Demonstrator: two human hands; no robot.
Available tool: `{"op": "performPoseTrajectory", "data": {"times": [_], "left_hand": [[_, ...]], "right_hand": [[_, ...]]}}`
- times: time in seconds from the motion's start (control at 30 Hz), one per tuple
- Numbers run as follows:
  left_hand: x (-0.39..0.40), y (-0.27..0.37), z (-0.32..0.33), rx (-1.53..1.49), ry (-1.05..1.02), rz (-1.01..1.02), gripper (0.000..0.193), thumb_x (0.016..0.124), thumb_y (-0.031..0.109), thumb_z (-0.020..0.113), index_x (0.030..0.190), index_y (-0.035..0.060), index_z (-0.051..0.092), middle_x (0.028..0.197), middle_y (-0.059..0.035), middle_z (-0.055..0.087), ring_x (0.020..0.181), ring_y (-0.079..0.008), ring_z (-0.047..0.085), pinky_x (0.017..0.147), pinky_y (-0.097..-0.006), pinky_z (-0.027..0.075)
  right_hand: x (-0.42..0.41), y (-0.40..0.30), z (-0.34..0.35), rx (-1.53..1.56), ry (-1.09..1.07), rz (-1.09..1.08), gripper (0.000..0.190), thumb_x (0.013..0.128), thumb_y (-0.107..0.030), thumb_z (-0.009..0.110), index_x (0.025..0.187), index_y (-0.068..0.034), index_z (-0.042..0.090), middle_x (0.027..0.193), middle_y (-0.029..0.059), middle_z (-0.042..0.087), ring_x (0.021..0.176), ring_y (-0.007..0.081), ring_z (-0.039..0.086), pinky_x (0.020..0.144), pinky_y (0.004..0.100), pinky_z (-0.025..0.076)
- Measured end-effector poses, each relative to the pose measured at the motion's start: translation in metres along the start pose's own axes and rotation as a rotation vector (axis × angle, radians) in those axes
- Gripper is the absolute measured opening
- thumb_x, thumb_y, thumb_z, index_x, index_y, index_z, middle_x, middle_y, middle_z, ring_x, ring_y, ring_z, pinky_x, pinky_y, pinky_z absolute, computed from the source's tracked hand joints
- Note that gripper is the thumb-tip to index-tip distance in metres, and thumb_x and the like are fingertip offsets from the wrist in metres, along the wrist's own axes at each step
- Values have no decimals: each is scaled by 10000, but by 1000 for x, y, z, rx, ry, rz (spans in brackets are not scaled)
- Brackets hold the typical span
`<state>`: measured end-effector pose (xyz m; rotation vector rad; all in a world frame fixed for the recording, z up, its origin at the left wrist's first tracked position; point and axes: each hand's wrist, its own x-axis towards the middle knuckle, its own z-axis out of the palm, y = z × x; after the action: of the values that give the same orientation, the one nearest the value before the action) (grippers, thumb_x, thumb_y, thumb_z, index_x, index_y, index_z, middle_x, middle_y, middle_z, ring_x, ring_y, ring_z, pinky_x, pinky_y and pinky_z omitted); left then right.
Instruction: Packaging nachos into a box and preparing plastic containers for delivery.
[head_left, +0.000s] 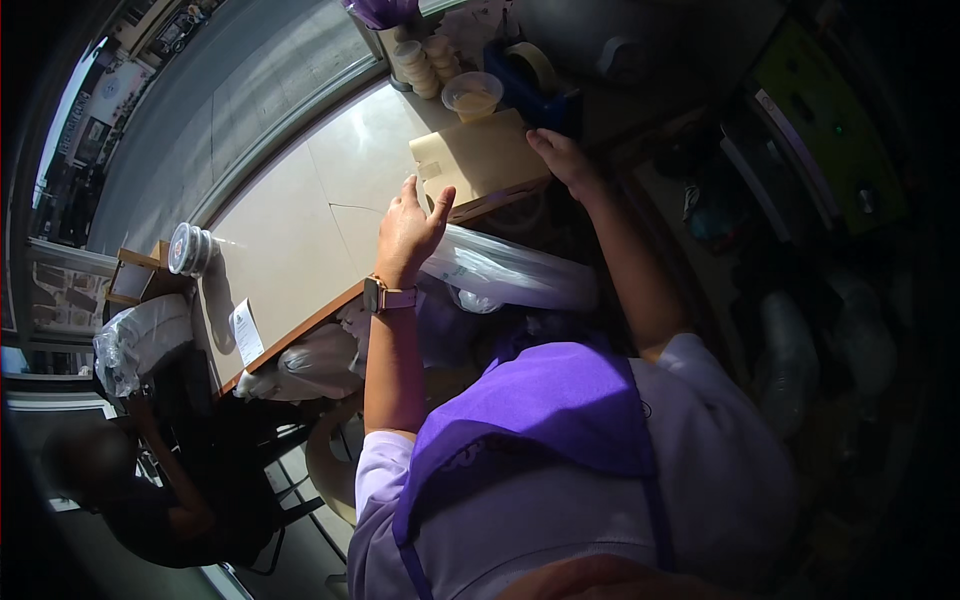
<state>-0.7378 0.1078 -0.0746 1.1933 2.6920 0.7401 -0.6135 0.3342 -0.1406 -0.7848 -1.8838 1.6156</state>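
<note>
A closed brown cardboard box (480, 161) sits near the right end of the cream counter (292, 225), a piece of tape on its left side. My left hand (405, 236), with a smartwatch on the wrist, is raised just off the box's near left corner, thumb and fingers apart. At the opposite end, my right hand (564, 161) has its fingertips at the box's right edge; whether they press on it cannot be told. Below the box, a translucent white plastic bag (517, 270) hangs along the counter's front.
Behind the box stand a blue tape dispenser (529, 82), a clear plastic cup (472, 94) and stacked small tubs (420, 67). Round lidded containers (193, 249) and a paper slip (245, 332) lie at left. A person (150, 480) sits beyond the counter's left end.
</note>
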Motion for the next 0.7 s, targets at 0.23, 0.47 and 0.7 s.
{"op": "performPoseTrajectory", "data": {"times": [0.23,0.47,0.7], "left_hand": [[12,-21,37,-608,-27,-55,479,774,383,603,993,-39,545,956,-225,585,926,-319,566,769,-373,447],[-16,19,-77,-1010,-51,226,536,700,283,717,1122,45,490,1110,-156,491,958,-235,518,764,-299,443],[18,-37,-116,-684,-100,504,208,755,-93,521,765,88,623,1175,-123,488,1001,-221,528,823,-294,447]], "right_hand": [[2,-26,23,287,-179,338,414,878,-317,472,1132,11,484,1036,83,561,953,155,536,804,286,429],[-21,-86,10,976,-256,300,320,876,-240,476,1122,-36,453,997,95,571,885,159,579,787,306,476],[1,-179,-43,1087,-186,-174,377,838,-244,562,1107,2,466,982,115,586,883,207,602,765,339,509]]}}
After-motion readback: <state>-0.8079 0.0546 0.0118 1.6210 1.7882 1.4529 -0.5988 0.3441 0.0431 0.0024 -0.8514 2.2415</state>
